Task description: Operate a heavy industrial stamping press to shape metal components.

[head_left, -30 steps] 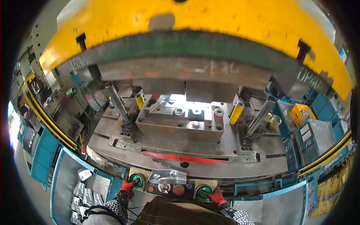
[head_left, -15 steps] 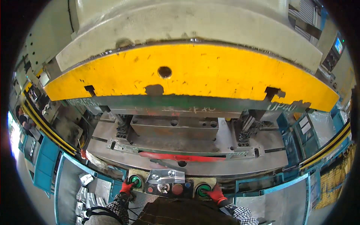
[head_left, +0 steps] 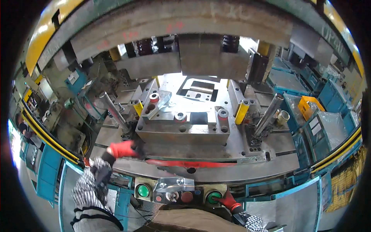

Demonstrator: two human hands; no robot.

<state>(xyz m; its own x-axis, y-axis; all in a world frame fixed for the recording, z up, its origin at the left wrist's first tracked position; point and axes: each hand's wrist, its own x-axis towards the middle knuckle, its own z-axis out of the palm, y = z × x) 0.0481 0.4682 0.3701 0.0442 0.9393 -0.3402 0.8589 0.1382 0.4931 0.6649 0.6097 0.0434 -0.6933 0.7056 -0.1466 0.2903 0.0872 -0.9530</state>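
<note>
Off the left green button (head_left: 143, 190), the left hand (head_left: 123, 149) — blurred, grip unclear — is near the red bar (head_left: 189, 164); the right hand (head_left: 228, 201), unclenched, touches the right green button (head_left: 211, 197) on the control panel (head_left: 201, 198).

Left hand (head_left: 123, 149), red-gloved: one. Right hand (head_left: 229, 202), red-gloved: one. Green push-buttons (head_left: 143, 190), near: two. Red buttons (head_left: 187, 197), near: two, one large, one small. Blue button (head_left: 197, 192), near: one. Formed metal part (head_left: 176, 185), near: one. Red bar (head_left: 189, 164): one. Steel guide posts (head_left: 269, 115): two, left and right. Nearer yellow posts (head_left: 242, 113): two, left and right. Yellow crate (head_left: 310, 108), far right: one.
</note>
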